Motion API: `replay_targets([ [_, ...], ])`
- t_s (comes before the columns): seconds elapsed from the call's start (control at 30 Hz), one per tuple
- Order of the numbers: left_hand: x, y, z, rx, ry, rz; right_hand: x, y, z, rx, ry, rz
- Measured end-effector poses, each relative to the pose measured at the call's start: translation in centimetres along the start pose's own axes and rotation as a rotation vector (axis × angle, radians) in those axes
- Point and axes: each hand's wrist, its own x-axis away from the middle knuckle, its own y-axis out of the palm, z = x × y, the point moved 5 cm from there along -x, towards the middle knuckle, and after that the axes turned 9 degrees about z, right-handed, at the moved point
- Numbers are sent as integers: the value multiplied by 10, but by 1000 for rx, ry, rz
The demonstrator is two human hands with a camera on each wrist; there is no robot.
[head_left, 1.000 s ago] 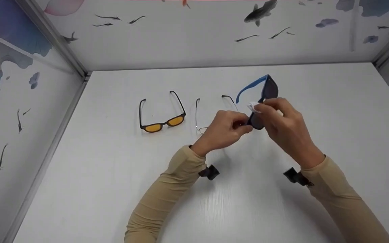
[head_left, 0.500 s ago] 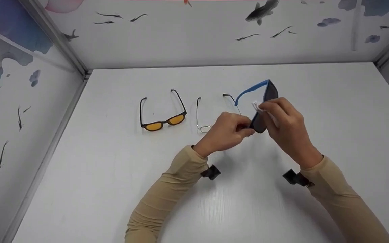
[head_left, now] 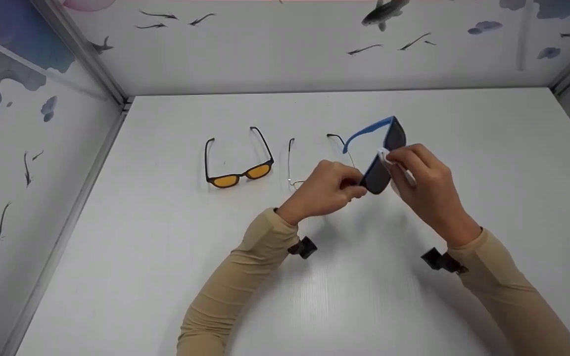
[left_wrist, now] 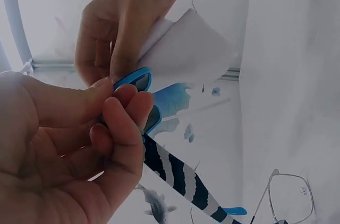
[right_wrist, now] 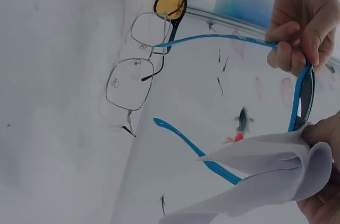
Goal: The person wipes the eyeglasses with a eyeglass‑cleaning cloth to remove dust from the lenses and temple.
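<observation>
Blue-framed sunglasses [head_left: 378, 179] with dark lenses are held up off the table, temples unfolded. My left hand [head_left: 325, 190] pinches their left end near the hinge between thumb and fingers. In my right hand [head_left: 427, 182] is a white cloth [head_left: 383, 156], pinched around the frame near the bridge, at the edge of a lens. The right wrist view shows the cloth [right_wrist: 265, 168] draped in folds over part of the frame, hiding one lens. One temple [left_wrist: 178, 173] has a dark-and-white striped side in the left wrist view.
Black-framed glasses with orange lenses [head_left: 240, 178] lie unfolded on the white table [head_left: 156, 257], left of the hands. Thin metal-framed glasses [right_wrist: 130, 85] lie between them and the sunglasses, partly behind my left hand in the head view. Patterned panels [head_left: 265, 54] border the table.
My right hand and the cloth have shifted slightly right along the sunglasses, showing more of the nearer lens. My left hand keeps its grip. The other glasses stay on the table.
</observation>
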Motion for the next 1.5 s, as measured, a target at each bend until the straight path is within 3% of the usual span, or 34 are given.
replay_targets([
  [0.1, -1, 6, 2, -20, 7, -24, -5, 1, -6, 2, -26, 6],
  [0.23, -2, 1, -1, 13, 38, 69, -2, 9, -19, -75, -99, -57],
  [0.33, -1, -6, -5, 47, 47, 104, 4, 11, -18, -103, -103, -95],
  [0.57, 3, -7, -5, 28, -19, 6, 7, 2, 0, 31, 19, -23],
  [0.7, 2, 1, 2, -32, 10, -35, 0, 2, -5, 18, 20, 37],
  [0.9, 1, -6, -1, -1, 51, 98, 5, 9, -21, -66, -89, -37],
  [1.0, 3, -12, -5, 42, 32, 113, 11, 8, -20, -6, -102, -66],
  [1.17, 8, -16, -12, 81, -9, 78, 15, -5, -3, 125, -4, 12],
  [1.3, 13, -19, -14, 66, -13, 78, 16, -16, 7, 117, 69, 86],
  [1.5, 17, -21, -14, 44, 5, 72, 13, -24, 16, 108, 136, 112],
])
